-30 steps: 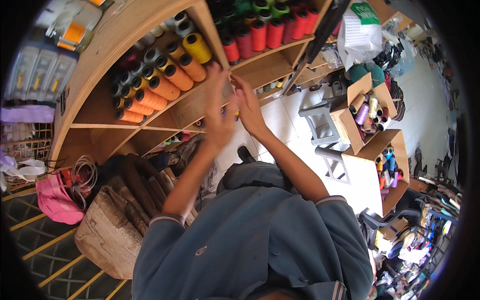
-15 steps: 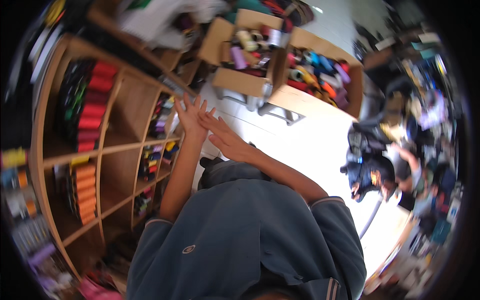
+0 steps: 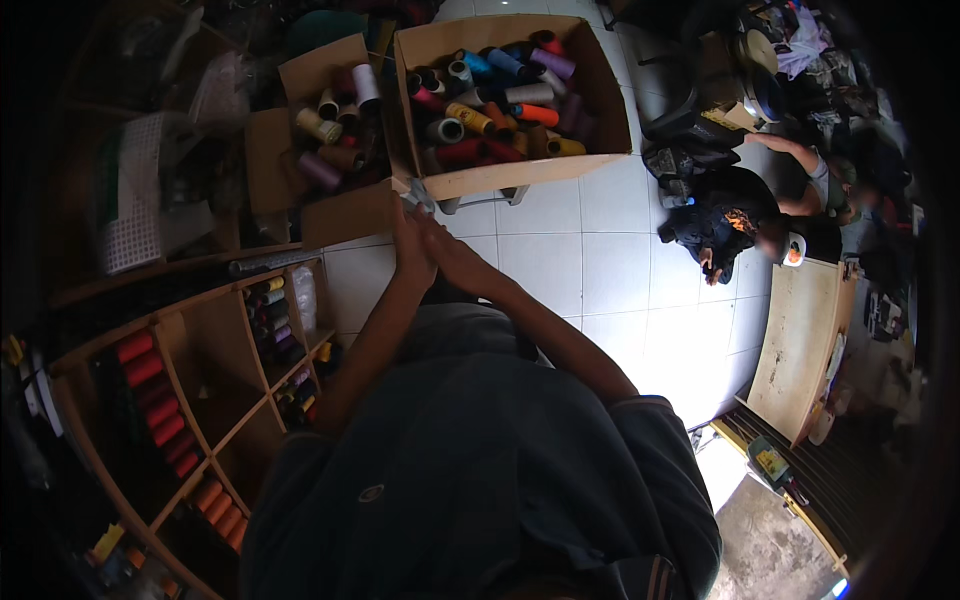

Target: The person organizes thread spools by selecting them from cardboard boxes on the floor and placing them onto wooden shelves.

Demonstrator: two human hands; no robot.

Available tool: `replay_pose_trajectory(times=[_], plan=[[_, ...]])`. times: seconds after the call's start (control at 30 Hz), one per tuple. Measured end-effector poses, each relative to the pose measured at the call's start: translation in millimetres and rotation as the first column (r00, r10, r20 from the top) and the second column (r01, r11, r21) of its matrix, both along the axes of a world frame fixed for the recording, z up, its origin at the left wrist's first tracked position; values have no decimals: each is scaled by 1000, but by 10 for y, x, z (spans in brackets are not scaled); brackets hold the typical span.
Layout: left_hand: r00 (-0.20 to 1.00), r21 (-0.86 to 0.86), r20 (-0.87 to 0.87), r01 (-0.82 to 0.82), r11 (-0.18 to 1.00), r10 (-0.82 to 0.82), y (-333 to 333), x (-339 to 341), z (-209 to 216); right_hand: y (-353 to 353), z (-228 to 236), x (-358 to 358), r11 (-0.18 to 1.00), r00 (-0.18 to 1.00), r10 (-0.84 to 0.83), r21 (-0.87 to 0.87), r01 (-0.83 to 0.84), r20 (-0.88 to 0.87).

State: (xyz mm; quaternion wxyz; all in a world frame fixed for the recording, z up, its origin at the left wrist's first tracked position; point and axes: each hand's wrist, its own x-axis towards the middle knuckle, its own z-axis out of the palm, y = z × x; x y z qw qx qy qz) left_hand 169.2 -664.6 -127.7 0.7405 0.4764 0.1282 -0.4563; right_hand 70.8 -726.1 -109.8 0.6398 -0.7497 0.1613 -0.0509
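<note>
My left hand (image 3: pixel 410 245) and my right hand (image 3: pixel 455 255) are held out in front of me, palms against each other. The fingers look straight and flat, pointing away from me, and I see nothing held between them. Just beyond the fingertips is the near flap of a smaller cardboard box (image 3: pixel 348 215) with cones of thread in it. Beside it on the right stands a larger cardboard box (image 3: pixel 500 178), filled with thread cones of many colours. Shadow darkens both hands, so the finger detail is weak.
A wooden shelf unit (image 3: pixel 215 440) on the left holds red, orange and mixed thread cones. Grey stool legs (image 3: pixel 485 200) show under the larger box. Over pale floor tiles (image 3: pixel 610 270), people in dark clothing (image 3: pixel 735 215) sit at the right, near a wooden table (image 3: pixel 795 340).
My view has swung, so the boxes now appear nearer the top middle and the shelves lower left. My hands have gone from spread fingers, partly overlapping, to palms together.
</note>
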Motion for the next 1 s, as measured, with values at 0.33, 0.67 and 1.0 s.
replay_pose_trajectory(times=[0.33, 0.67, 1.0], plan=[[646, 224, 612, 412, 883, -457, -1018, 708, -619, -1242, -14, 49, 975, 970, -166, 116, 189, -180], [-298, 972, 235, 84, 220, -925, -1357, 1058, -1300, -2447, -620, 329, 930, 895, -291, -320, 181, -338], [200, 848, 504, 71, 526, -840, -1284, 991, -1658, -2764, -794, 913, 790, 903, 233, -472, -392, -360]])
